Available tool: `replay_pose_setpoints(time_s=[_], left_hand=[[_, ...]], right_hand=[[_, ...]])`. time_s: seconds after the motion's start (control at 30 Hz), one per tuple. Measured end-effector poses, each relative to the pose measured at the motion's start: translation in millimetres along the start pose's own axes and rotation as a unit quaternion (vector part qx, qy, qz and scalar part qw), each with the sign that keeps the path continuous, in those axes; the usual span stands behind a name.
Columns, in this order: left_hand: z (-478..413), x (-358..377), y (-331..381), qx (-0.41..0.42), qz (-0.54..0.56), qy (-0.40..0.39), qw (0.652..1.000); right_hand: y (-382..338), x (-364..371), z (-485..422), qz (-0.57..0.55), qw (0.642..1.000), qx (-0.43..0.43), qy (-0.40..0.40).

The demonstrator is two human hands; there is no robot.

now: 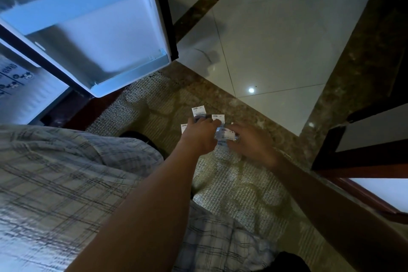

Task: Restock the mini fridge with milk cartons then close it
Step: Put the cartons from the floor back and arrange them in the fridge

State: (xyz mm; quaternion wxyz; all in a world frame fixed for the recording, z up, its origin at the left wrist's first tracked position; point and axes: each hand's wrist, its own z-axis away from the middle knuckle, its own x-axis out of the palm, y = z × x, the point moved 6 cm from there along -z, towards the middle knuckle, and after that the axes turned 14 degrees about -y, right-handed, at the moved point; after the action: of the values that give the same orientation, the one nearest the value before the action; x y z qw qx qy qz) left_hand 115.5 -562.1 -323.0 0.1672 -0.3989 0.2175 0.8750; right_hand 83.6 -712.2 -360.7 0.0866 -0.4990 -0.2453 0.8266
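Note:
Several small white milk cartons stand on a patterned rug on the floor. One carton stands farthest away and a second just right of it. A third peeks out left of my left hand, whose fingers curl over the tops of the group and grip one. My right hand holds a tilted carton between the two hands. The mini fridge's door hangs open at the upper left, its white shelves showing nothing on them.
A silvery surface printed with cow figures shows at the left edge below the door. Glossy white floor tiles lie beyond the rug. Dark wooden furniture legs stand at the right. My plaid-clad legs fill the lower left.

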Motion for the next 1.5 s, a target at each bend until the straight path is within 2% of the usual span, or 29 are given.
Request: replay_pose_setpoints(time_s=[0.17, 0.37, 0.57, 0.87, 1.07, 1.3, 1.5], left_hand=[[0, -11, 7, 0.009, 0.021, 0.049, 0.999], [7, -26, 4, -0.021, -0.006, 0.106, 0.994], [9, -15, -12, -0.066, 0.011, 0.084, 0.994], [7, -10, -16, -0.074, 0.032, 0.057, 0.995], [6, -6, -16, -0.083, 0.026, 0.050, 0.995], [13, -19, -13, -0.091, -0.043, 0.043, 0.994], [31, -55, -13, -0.092, -0.027, 0.074, 0.993]], right_hand=[[-16, -29, 3, -0.101, 0.994, -0.045, 0.014], [-13, -38, 0, -0.124, 0.990, -0.064, 0.022], [36, -18, -8, -0.094, 0.994, 0.050, 0.014], [57, 21, -37, -0.054, 0.991, 0.110, -0.052], [67, 34, -43, -0.066, 0.981, 0.171, -0.058], [46, 1, -14, -0.088, 0.986, 0.133, -0.038], [-4, -66, 10, -0.061, 0.996, 0.060, 0.040]])
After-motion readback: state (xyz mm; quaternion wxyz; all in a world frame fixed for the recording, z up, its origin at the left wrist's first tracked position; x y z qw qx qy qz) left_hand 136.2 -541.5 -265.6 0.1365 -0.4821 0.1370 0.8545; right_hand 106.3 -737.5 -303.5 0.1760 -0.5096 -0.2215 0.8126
